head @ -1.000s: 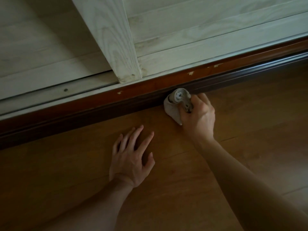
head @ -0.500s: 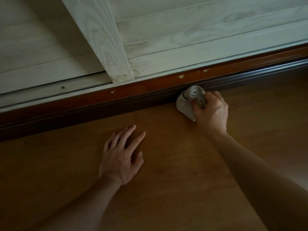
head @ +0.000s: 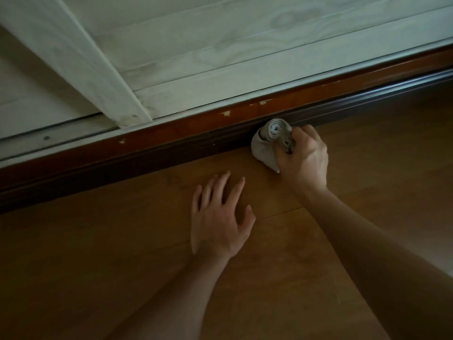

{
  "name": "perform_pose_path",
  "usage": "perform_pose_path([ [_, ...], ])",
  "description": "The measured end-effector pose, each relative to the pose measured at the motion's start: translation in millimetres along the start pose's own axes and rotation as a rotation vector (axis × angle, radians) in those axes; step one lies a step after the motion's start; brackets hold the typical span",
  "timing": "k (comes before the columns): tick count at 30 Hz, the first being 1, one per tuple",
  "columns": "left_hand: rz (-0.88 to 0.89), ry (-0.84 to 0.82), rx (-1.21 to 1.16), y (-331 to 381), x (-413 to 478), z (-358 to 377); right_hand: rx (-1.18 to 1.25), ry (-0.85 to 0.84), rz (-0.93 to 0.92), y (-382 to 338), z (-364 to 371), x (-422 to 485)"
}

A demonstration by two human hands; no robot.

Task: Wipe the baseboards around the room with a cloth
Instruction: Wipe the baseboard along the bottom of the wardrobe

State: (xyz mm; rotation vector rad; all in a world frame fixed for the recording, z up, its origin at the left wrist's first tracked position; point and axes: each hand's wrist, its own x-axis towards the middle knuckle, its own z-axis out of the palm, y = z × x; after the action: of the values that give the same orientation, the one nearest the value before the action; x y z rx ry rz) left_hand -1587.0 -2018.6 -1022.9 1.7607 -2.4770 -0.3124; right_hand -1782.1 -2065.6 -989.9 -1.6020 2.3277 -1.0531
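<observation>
Head view. Counted: two hands, one cloth, one baseboard, three pale chips on its top edge.

Right of centre, right hand (head: 304, 158) clenched round the rolled grey cloth (head: 266, 146), pressing it against the dark brown baseboard (head: 171, 148) where that meets the wooden floor (head: 110, 253). Spiral end of the roll turned up toward the baseboard, long axis slanting down to the lower right, loose tip ending on the floor. Lower centre, left hand (head: 218, 222) laid flat on the floor, fingers released and spread, grasping nothing.

Baseboard running diagonally from left edge to upper right, cut off at both ends. Above it, white panelling (head: 245, 45). Both forearms cut off by the frame; part of the cloth hidden inside the fist; lighting dim.
</observation>
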Motion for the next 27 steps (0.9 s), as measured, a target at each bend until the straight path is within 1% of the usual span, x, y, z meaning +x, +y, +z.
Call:
perform_pose_path([
  [2,0.006,0.001,0.026,-2.3,0.3,3.1,-0.001,0.015,0.007,0.2,1.3,-2.5],
  [6,0.003,0.001,0.033,1.2,0.9,2.6,0.006,-0.033,-0.014,-4.2,4.7,-2.5],
  [11,-0.001,-0.002,0.031,-0.8,2.5,2.2,0.038,0.057,0.083,-3.5,4.3,-3.4],
  [16,0.004,0.008,0.048,-1.5,2.4,4.2,0.049,-0.034,0.009,-5.6,4.2,-2.2],
  [21,0.014,0.008,0.037,-1.6,2.8,4.5,0.006,0.079,0.150,12.1,-9.6,6.5],
  [25,0.013,0.013,0.037,-0.1,2.8,3.5,0.049,0.012,0.091,4.1,-3.0,2.4],
  [27,0.012,0.020,0.033,-0.8,2.3,4.1,0.042,-0.006,0.096,8.1,-5.8,5.0],
])
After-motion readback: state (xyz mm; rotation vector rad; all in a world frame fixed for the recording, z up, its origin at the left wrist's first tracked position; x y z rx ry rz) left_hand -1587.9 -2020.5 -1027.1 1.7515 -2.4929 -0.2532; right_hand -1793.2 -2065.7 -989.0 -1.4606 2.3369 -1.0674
